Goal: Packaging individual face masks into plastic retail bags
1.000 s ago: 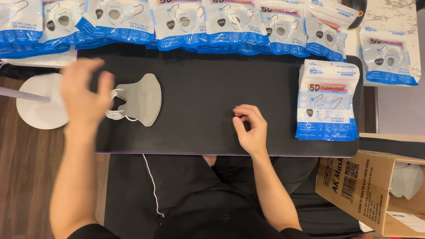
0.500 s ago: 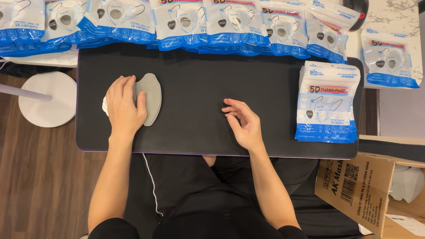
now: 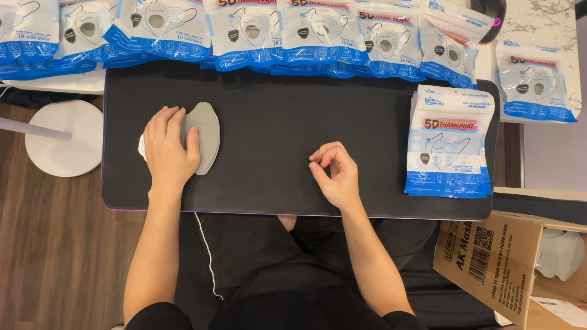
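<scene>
My left hand lies flat on a small stack of grey face masks on the left part of the black desk mat, fingers spread over the masks, pressing rather than gripping. My right hand rests near the mat's middle front, fingers curled loosely toward the thumb, with nothing visible in it. A stack of blue and white mask packets lies on the mat's right end, a hand's width from my right hand.
A row of mask packets lines the mat's far edge. Another packet lies on the marble top at far right. An open cardboard box stands at lower right, a white round stool at left. A white cable hangs over my lap.
My left hand came down from above the stool side onto the grey masks and now rests flat on them. My right hand drifted slightly toward me, fingers still curled.
</scene>
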